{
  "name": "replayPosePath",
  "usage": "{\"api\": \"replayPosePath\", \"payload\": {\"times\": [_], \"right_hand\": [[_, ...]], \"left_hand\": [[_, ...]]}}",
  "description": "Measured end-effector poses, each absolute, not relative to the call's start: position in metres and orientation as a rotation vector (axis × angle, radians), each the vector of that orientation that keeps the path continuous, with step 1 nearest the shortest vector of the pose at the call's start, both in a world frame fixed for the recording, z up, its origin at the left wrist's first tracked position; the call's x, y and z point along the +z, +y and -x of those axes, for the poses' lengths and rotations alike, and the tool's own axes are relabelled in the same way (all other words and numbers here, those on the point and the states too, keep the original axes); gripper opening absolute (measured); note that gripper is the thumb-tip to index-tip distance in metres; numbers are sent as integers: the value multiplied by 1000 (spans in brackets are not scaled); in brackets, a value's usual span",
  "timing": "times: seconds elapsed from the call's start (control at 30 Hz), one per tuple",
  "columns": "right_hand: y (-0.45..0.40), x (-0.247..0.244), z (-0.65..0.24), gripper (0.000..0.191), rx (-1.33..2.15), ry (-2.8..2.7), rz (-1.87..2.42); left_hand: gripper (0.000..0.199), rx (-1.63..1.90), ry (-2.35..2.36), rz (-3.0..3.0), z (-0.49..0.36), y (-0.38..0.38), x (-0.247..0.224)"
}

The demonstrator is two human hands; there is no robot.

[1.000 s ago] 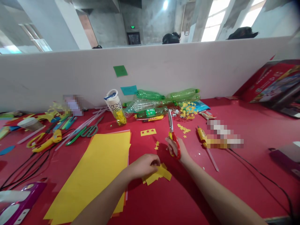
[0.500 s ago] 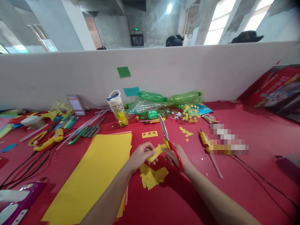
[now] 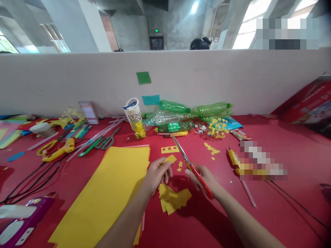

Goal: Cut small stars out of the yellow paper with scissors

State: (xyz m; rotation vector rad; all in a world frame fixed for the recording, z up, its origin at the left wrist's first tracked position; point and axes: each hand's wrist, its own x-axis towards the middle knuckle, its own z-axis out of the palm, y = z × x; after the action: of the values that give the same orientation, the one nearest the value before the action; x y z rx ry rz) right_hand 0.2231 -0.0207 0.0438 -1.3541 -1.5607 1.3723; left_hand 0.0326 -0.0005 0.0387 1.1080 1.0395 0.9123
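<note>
Pinching yellow paper (image 3: 170,159) in left hand (image 3: 156,174), mid-frame — just left of red-handled scissors (image 3: 198,176), gripped in right hand (image 3: 210,176), slanting toward upper left.

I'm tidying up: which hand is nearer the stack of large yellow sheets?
Left. The left hand is at the right edge of the stack, forearm over the sheets; the right hand, holding the scissors, is farther right.

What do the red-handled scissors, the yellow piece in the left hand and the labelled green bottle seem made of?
Red-handled scissors: silvery, shiny blades, likely steel; opaque red handles, probably plastic.
Yellow piece in the left hand: matt, flat and thin, so paper or light card.
Labelled green bottle: glossy and see-through, most likely plastic.
</note>
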Motion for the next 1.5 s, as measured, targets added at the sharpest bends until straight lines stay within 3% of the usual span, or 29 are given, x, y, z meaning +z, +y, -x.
{"api": "replayPosePath", "payload": {"times": [0.17, 0.3, 0.83, 1.5], "right_hand": [[-24, 52, -230, 33, 1185, -2013, 1463], [-27, 49, -228, 33, 1255, -2118, 1413], [-33, 47, -225, 44, 1543, -1958, 1260], [-34, 53, -220, 42, 1711, -1805, 1295]], "left_hand": [[24, 1111, 1107, -1016, -20, 5, 46], [23, 1165, 1069, -1008, -15, 8, 46], [21, 1067, 1083, -1110, -11, 7, 51], [20, 1043, 1132, -1070, -6, 7, 51]]}}
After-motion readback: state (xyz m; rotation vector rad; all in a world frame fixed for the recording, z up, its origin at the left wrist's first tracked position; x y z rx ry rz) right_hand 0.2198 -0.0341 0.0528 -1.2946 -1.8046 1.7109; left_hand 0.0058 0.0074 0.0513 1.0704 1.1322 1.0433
